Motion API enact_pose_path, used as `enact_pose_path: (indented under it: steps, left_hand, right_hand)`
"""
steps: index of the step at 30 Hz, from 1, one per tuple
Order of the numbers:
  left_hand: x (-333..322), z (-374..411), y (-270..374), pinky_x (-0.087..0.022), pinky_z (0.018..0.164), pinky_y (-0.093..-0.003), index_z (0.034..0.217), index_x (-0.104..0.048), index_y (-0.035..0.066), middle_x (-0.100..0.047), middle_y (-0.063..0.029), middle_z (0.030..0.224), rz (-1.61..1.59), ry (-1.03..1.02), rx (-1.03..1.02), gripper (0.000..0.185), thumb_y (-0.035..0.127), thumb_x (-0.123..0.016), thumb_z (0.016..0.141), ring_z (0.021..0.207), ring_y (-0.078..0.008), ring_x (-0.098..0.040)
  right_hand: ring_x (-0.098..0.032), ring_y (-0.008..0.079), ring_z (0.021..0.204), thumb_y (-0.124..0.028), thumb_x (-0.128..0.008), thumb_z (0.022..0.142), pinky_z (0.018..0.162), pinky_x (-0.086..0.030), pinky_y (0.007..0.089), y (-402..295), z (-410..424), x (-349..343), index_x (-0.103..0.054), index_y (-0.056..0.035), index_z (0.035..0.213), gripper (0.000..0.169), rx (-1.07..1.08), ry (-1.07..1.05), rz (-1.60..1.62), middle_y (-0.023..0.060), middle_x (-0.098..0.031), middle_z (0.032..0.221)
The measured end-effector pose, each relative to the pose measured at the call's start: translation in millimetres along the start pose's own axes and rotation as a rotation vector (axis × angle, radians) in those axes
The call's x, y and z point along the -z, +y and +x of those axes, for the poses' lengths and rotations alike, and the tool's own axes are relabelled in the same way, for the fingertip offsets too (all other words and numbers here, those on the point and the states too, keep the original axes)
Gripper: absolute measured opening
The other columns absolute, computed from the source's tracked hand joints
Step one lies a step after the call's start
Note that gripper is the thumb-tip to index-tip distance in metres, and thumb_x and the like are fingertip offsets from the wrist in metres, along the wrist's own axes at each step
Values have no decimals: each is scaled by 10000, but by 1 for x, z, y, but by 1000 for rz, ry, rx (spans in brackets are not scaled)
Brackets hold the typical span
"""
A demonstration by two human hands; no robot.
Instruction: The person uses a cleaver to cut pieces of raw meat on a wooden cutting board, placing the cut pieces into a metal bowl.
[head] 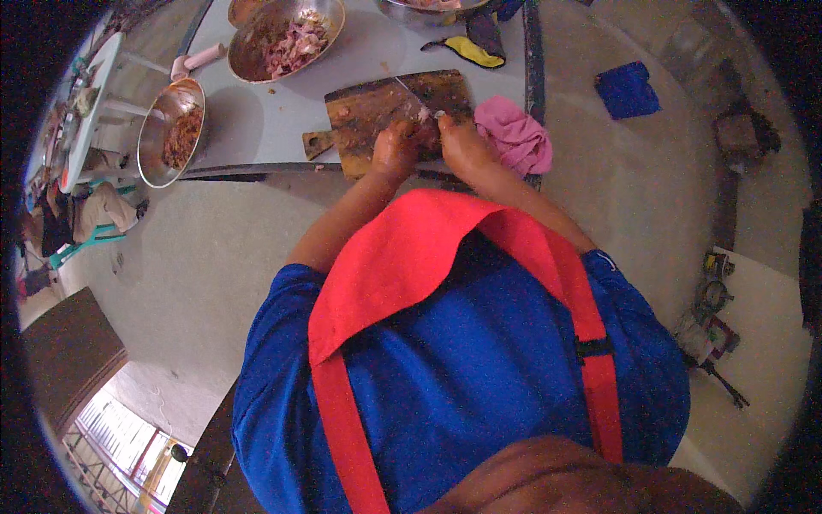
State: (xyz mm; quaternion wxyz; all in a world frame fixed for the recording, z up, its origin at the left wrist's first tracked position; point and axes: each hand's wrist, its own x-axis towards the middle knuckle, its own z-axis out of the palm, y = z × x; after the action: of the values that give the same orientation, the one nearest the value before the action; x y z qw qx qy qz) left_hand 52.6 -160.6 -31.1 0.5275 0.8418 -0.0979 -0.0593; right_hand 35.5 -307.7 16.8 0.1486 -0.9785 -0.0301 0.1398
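A wooden cutting board (366, 109) with a short handle lies at the near edge of the table. Over its right part, my right hand (457, 138) is closed around the handle end of a knife (411, 91), whose blade points up and left. Close beside it, my left hand (397, 146) rests on the board with its fingers bent against a small piece of meat (425, 132); the fingers partly hide it, so its grip is unclear. A pink cloth (514, 135) lies crumpled right of the board.
A metal bowl of raw meat pieces (286, 70) stands behind the board, another bowl (204, 128) with brownish food at the left edge. A yellow and black glove (475, 53) lies near another bowl (437, 11). The table's right edge (534, 70) runs past the cloth.
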Motion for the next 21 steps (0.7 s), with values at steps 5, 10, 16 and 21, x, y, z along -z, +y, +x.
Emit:
enact_pose_path:
  steps: [5, 10, 16, 21]
  left_hand:
    - [1, 3, -21, -461, 655, -356, 788, -622, 66, -606, -154, 772, 44, 133, 242, 247, 293, -626, 691, 737, -289, -595]
    - [-1, 7, -14, -464, 670, -348, 780, -621, 71, -618, -132, 778, 95, 122, 360, 245, 279, -660, 658, 752, -259, -604]
    - [-10, -6, -4, -469, 658, -318, 783, -616, 57, -622, -120, 764, 68, 174, 248, 191, 204, -647, 665, 701, -228, -603]
    - [9, 5, -13, -471, 606, -310, 801, -621, 51, -620, -102, 727, -118, 160, 462, 166, 167, -631, 683, 647, -181, -596]
  right_hand:
    - [-534, 414, 824, -152, -442, 811, 681, -411, 485, 23, 10, 0, -393, 22, 949, 228, -1, 9, 97, 273, -546, 828]
    - [-538, 396, 850, -216, -395, 838, 723, -413, 483, 20, 4, 6, -433, 27, 990, 289, 38, 26, 12, 252, -554, 867]
    - [-548, 399, 815, -160, -349, 839, 689, -428, 477, -3, 8, 1, -458, 37, 968, 260, 36, 32, 18, 261, -552, 866]
    - [-541, 406, 778, -115, -390, 811, 623, -418, 457, 21, -4, 8, -413, 36, 886, 170, 174, 51, 84, 266, -534, 781]
